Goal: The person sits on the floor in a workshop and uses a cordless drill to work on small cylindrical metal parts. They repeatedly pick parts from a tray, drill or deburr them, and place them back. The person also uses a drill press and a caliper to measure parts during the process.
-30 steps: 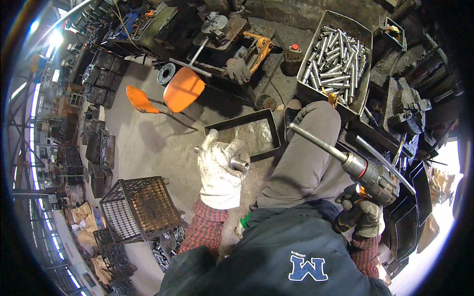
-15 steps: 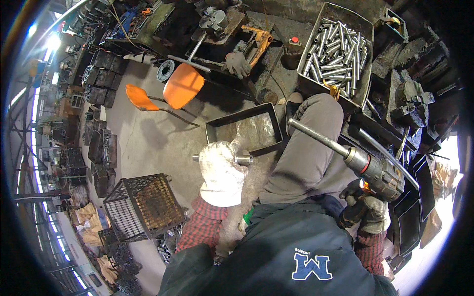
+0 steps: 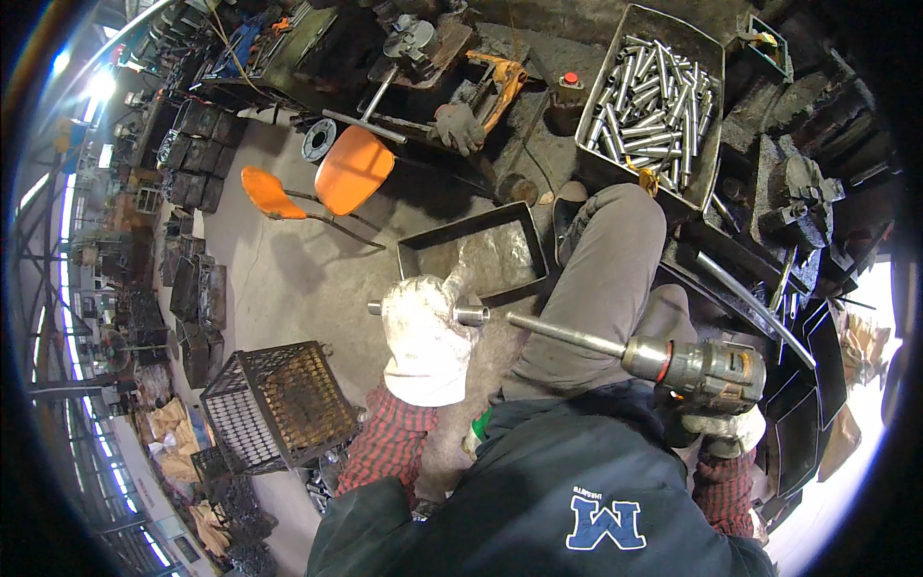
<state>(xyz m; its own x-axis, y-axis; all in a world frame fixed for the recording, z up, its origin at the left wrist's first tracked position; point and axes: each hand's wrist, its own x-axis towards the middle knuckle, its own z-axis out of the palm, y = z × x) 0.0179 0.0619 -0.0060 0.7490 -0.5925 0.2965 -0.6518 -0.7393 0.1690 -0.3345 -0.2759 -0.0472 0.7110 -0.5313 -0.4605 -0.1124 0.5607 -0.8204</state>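
My left hand [image 3: 423,332], in a white work glove, is closed round a short steel tube [image 3: 471,315] whose ends stick out on both sides of the fist. My right hand [image 3: 726,430], also gloved, is wrapped round the grip of a cordless drill [image 3: 707,373]. From the drill's chuck a long metal rod [image 3: 567,333] points left toward the open end of the tube, with a small gap between them. Beyond the left hand, a shallow metal tray [image 3: 534,279] lies on the floor.
A deep metal bin [image 3: 585,135] full of steel tubes stands at the far right. To the left are an orange chair [image 3: 354,171] and a black plastic crate [image 3: 279,404]. A grey glove [image 3: 460,128] lies by the machinery. A curved metal bar [image 3: 755,308] lies right of my legs.
My right hand has swung the drill down and left, so its rod now nearly lines up with the tube. My left hand, with the tube, has barely moved.
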